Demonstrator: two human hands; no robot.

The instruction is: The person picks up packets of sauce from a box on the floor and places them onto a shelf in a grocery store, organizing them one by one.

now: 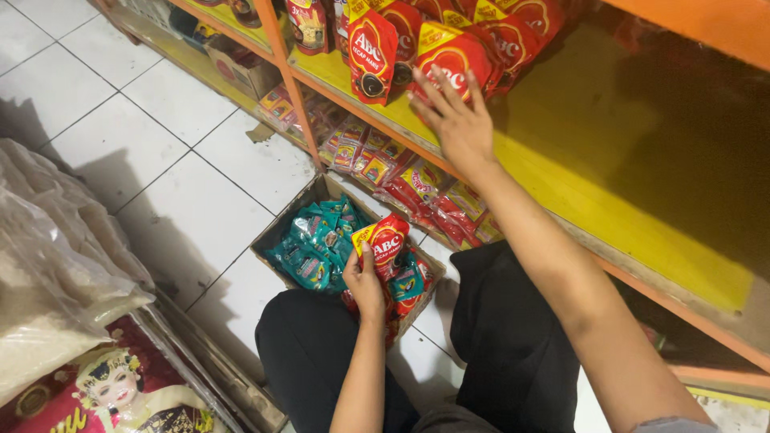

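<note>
Holding a red pouch (390, 244) over the box (277, 232), left hand (366, 285) has its fingers closed on the lower edge. Looks soft, light, slippery; better gripped mid-body. Right hand (457, 120) rests open on the shelf (561, 176) pouches (449, 56).

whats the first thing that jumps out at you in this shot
The row of red and yellow pouches standing on the yellow shelf at top centre, with the right hand pressed flat against one of them. Below, the left hand holds a red pouch over a cardboard box on the white tiled floor, filled mostly with teal sachets. A large clear sack bulks at the left edge.
</note>
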